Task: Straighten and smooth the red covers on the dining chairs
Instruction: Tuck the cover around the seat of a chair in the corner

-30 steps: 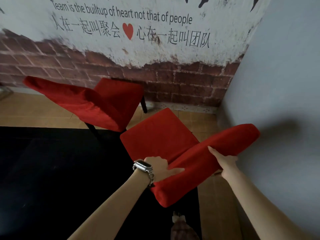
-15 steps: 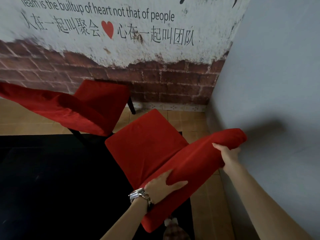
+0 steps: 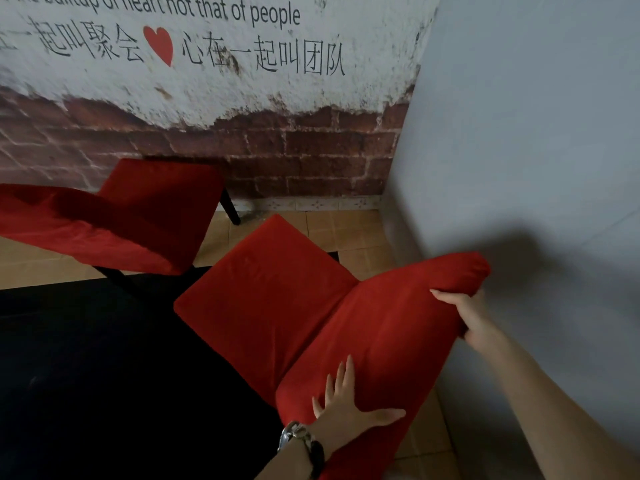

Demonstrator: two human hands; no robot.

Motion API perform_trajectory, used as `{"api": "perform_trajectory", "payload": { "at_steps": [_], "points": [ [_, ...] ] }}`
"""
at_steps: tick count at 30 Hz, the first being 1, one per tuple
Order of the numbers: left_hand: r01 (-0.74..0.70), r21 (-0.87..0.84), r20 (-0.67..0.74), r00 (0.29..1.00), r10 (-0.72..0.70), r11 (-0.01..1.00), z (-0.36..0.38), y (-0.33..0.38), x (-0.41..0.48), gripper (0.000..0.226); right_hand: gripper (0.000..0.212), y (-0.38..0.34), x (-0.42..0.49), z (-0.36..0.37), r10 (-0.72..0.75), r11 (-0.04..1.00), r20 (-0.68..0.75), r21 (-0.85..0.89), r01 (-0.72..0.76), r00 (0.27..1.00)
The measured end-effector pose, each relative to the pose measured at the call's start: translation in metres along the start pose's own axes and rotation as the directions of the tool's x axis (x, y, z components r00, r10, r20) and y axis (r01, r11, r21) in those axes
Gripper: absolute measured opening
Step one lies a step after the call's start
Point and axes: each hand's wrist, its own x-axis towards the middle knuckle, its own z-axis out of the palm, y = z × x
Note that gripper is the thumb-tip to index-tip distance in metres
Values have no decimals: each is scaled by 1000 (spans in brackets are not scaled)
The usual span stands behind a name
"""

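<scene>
Corner of a dining room, seen from above. The back wall carries a mural of broken white plaster over red brick, with black lettering in two scripts. It meets a plain grey side wall at the right. A black tabletop fills the lower left, and tan floor tiles show between the furniture and the walls.

The near chair stands at the table's corner, close to the grey wall. Its red cover wraps both seat and backrest; the seat fabric lies flat, and the backrest runs as a padded band from lower centre to the right. The far chair, also covered in red, stands further along the table's edge, toward the brick wall, with one black leg visible.

The right hand grips the right end of the near backrest. One digit lies along the front of the fabric, while the others pass behind the edge and are hidden. The left hand lies flat on the lower end of the same backrest, with fingers straight and slightly spread, thumb stretched out to the side, and palm pressing on the cloth. A metal-cased wristwatch sits on the left wrist. A painted red heart divides the lower line of lettering.
</scene>
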Motion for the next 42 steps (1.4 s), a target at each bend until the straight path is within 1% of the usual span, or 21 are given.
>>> {"api": "perform_trajectory", "payload": {
  "at_steps": [3,5,8,12,16,19,22,25,26,29,30,32,33,36,39,40,42],
  "points": [
    [12,-27,12,1000,-12,1000,5,8,-3,164,78,-1,6,-6,0,1000,11,-17,0,1000],
    [42,-33,17,999,-42,999,13,13,-1,157,83,-4,9,-10,12,1000,45,-29,-11,999],
    [74,-41,21,997,-73,996,27,22,5,138,87,-9,15,-18,29,998,72,-65,-24,997],
    [144,-48,38,989,-142,988,42,37,11,136,89,-15,21,-24,36,995,83,-100,-28,996],
    [146,-76,79,987,-140,986,45,41,15,132,90,-23,25,-23,53,989,114,-141,-37,992],
    [166,-68,71,984,-161,984,45,43,17,130,94,-25,25,-22,72,983,113,-174,-52,991],
    [115,-79,49,993,-112,990,36,37,13,127,93,-27,22,-12,50,985,93,-171,-34,994],
    [19,-111,24,1000,-17,994,14,23,5,142,91,-31,21,13,17,985,124,-172,5,992],
    [5,-123,-5,1000,-6,992,6,19,3,143,92,-33,21,24,9,984,141,-179,16,990],
    [1,-147,-58,998,-9,989,-11,11,0,127,94,-42,20,54,14,975,173,-223,25,985],
    [-5,-145,-64,998,-4,989,-13,10,-3,131,93,-44,19,60,20,970,174,-242,23,985],
    [-23,-146,-65,998,14,989,-15,9,-4,144,94,-46,19,67,18,957,166,-289,31,986],
    [-24,-147,-65,998,15,989,-16,9,-3,144,96,-48,18,69,22,952,159,-305,28,987],
    [-12,-120,-72,997,3,993,-16,9,-3,127,98,-48,16,72,24,952,122,-306,14,992],
    [-24,-113,-115,993,11,993,-12,7,-4,144,98,-35,13,77,-87,958,33,-273,93,996],
    [-32,-113,-143,990,16,993,-11,7,-4,146,98,-31,11,79,-123,958,-9,-261,116,992],
    [-41,-132,-197,980,14,990,-6,6,-6,142,97,-25,8,81,-157,959,-58,-248,138,986]
  ]
}}
